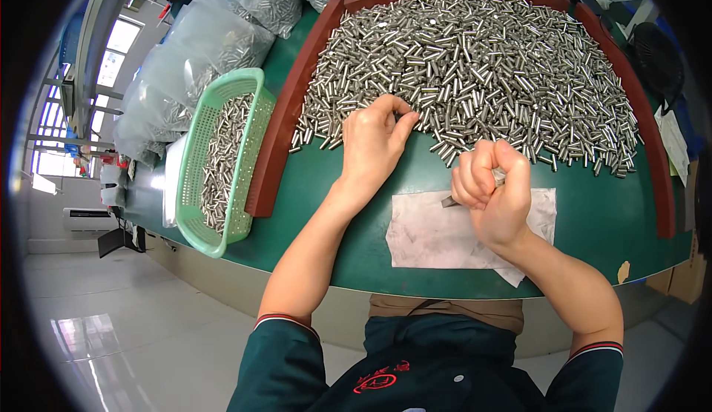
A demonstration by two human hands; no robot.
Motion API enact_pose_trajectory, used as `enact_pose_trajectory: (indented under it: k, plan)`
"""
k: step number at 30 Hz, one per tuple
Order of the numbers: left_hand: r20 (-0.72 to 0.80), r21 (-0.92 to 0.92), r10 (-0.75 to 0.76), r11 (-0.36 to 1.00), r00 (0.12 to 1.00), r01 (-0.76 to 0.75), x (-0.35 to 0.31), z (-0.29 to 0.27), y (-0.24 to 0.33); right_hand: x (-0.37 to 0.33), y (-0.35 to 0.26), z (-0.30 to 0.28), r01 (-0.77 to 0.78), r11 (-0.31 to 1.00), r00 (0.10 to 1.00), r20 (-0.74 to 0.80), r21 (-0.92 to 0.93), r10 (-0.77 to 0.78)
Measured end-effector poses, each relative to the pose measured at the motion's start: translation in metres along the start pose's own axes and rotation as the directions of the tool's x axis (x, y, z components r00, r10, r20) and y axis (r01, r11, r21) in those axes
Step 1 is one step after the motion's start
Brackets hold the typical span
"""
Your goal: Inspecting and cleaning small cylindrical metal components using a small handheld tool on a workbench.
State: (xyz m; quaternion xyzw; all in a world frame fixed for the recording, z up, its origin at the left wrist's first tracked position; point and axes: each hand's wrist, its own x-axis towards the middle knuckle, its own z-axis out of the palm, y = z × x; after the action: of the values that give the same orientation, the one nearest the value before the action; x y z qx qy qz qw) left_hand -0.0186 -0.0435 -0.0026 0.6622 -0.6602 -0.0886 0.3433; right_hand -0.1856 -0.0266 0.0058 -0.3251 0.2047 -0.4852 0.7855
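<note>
A large heap of short, shiny metal pins (475, 63) covers the far part of the green table. My left hand (372, 143) is at the near edge of this heap. Its fingers are curled, with thumb and forefinger brought together against the pins; what lies between the tips is hidden. Closer to me, on the right, my right hand (489, 189) is closed in a fist above a smudged white cloth (423, 241). Grey metal ends show between its fingers and at the fist's lower left side, so it holds metal pins, largely covered by the fingers.
Dark red wooden rails (278, 145) border the heap at the left, back and right. Outside the left rail stands a light green plastic basket (196, 223) partly filled with pins. Clear bags of pins (271, 4) line the back left. A black fan (656, 63) stands at right.
</note>
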Motion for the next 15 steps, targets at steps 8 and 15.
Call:
enact_pose_trajectory:
  k: [8, 15]
  plan:
    - [0.601, -0.795, -0.164, -0.017, 0.782, 0.607, -0.015, -0.027, -0.007, -0.001, -0.001, -0.002, 0.004, 1.000, 1.000, 0.001, 0.020, -0.004]
    - [0.565, -0.784, -0.174, 0.192, 0.807, 0.590, -0.019, -0.025, -0.005, 0.001, -0.001, -0.004, -0.014, 1.000, 1.000, -0.008, 0.022, 0.014]
